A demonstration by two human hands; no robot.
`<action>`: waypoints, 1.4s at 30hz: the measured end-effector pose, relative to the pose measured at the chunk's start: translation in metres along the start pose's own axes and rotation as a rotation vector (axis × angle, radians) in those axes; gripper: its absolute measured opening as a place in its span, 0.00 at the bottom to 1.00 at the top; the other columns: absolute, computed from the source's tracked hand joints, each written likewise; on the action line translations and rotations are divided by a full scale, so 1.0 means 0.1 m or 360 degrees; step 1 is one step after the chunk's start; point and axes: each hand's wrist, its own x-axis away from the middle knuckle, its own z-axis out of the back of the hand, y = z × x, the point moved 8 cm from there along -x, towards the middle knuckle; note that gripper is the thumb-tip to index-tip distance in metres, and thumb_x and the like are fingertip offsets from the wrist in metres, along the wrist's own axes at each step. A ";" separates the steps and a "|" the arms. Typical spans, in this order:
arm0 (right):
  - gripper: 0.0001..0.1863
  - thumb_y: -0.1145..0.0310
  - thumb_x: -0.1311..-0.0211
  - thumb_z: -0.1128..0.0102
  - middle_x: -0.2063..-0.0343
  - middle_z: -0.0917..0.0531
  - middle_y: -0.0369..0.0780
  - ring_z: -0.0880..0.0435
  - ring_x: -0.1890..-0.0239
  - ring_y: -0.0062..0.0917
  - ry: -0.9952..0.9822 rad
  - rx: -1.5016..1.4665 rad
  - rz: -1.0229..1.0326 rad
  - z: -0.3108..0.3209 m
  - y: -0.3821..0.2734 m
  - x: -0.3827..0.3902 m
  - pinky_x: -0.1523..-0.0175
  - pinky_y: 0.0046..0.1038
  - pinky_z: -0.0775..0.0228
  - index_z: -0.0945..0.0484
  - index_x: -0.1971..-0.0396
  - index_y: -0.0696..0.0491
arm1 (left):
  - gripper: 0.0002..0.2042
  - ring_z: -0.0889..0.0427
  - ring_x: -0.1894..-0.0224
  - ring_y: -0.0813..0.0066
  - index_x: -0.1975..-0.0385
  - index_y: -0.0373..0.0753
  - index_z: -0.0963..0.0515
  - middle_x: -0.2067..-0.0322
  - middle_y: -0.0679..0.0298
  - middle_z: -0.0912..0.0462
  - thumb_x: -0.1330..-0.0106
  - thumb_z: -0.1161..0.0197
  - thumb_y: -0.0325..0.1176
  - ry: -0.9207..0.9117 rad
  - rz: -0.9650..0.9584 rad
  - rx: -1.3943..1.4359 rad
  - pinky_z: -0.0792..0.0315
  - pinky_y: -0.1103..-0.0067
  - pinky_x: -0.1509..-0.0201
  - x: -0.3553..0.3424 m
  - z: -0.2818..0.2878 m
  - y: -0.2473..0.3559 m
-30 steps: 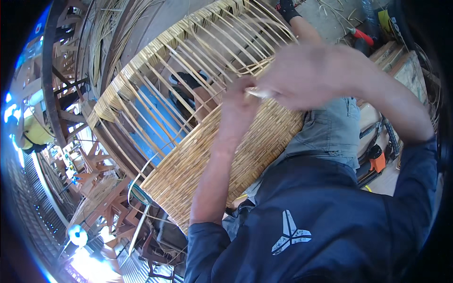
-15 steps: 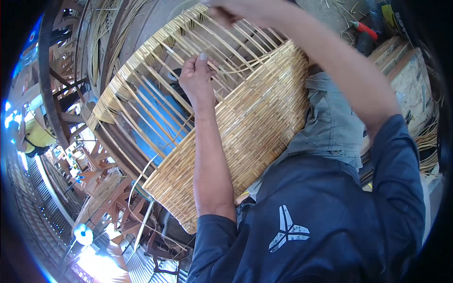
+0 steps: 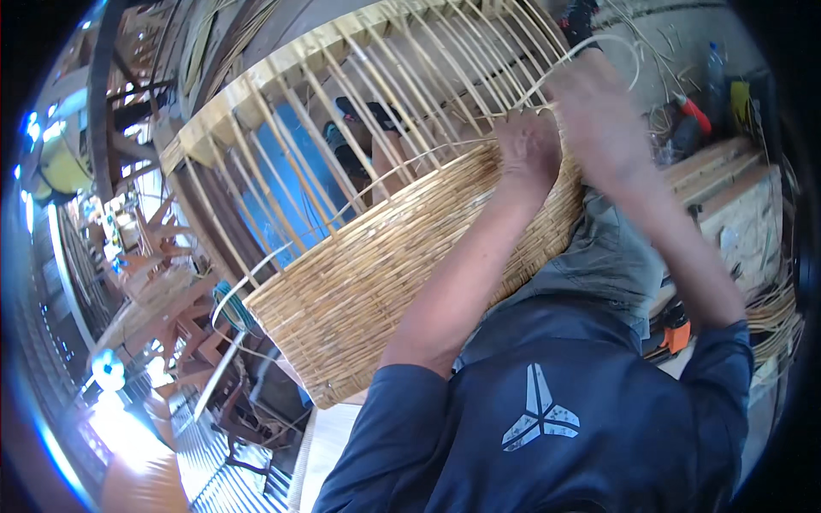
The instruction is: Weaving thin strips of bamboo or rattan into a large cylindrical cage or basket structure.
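A tan panel of tightly woven cane (image 3: 402,256) slants across my lap, with bare upright cane rods (image 3: 376,81) rising from its far edge. My left hand (image 3: 528,147) is closed at that edge near the right end, fingers curled where a thin pale cane strip (image 3: 428,156) runs through the rods; its fingertips are hidden. Close beside it, to the right, my right hand (image 3: 603,124) is smeared by motion. The strip's loose length arcs above this hand in a loop and comes back down to it, so it appears gripped there.
A curved frame bar (image 3: 282,64) holds the rods' far ends. Behind them are a blue surface (image 3: 286,175) and part of another person's leg. At right lie a wooden block (image 3: 740,214), a red-handled tool (image 3: 694,113) and an orange tool (image 3: 676,332).
My left hand has moved right along the woven edge. My right hand has come down from the far rods to beside it, and the strip now loops above it. The view has shifted slightly.
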 end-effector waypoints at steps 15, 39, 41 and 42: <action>0.10 0.75 0.49 0.49 0.67 0.17 0.48 0.18 0.60 0.41 -0.1096 -0.0015 0.0152 -1.50 -0.84 -0.25 0.57 0.37 0.25 0.18 0.69 0.56 | 0.14 0.29 0.54 0.58 0.57 0.38 0.28 0.61 0.54 0.26 0.41 0.45 0.33 0.1140 -0.0020 0.0611 0.36 0.67 0.48 0.71 0.02 -0.12; 0.20 0.56 0.43 0.46 0.68 0.17 0.47 0.17 0.64 0.37 -0.1784 -0.0632 -0.0437 -2.08 -0.42 -0.34 0.55 0.35 0.27 0.20 0.66 0.60 | 0.13 0.25 0.59 0.64 0.58 0.35 0.26 0.63 0.56 0.24 0.43 0.39 0.26 0.0419 0.0876 0.0112 0.32 0.74 0.54 3.14 2.48 -3.60; 0.17 0.57 0.43 0.45 0.71 0.16 0.43 0.18 0.67 0.35 -0.1751 -0.0489 0.0079 -2.11 -0.49 -0.33 0.57 0.32 0.26 0.19 0.69 0.57 | 0.08 0.24 0.62 0.59 0.65 0.34 0.24 0.67 0.55 0.25 0.44 0.38 0.25 0.0399 0.0577 -0.0151 0.31 0.70 0.58 3.04 2.56 -3.46; 0.16 0.58 0.43 0.45 0.72 0.16 0.42 0.18 0.68 0.34 -0.1790 -0.0494 0.0083 -2.14 -0.46 -0.30 0.58 0.31 0.26 0.18 0.70 0.57 | 0.08 0.24 0.62 0.59 0.65 0.34 0.24 0.67 0.55 0.25 0.44 0.38 0.25 0.0439 0.0597 -0.0153 0.31 0.70 0.58 3.03 2.59 -3.46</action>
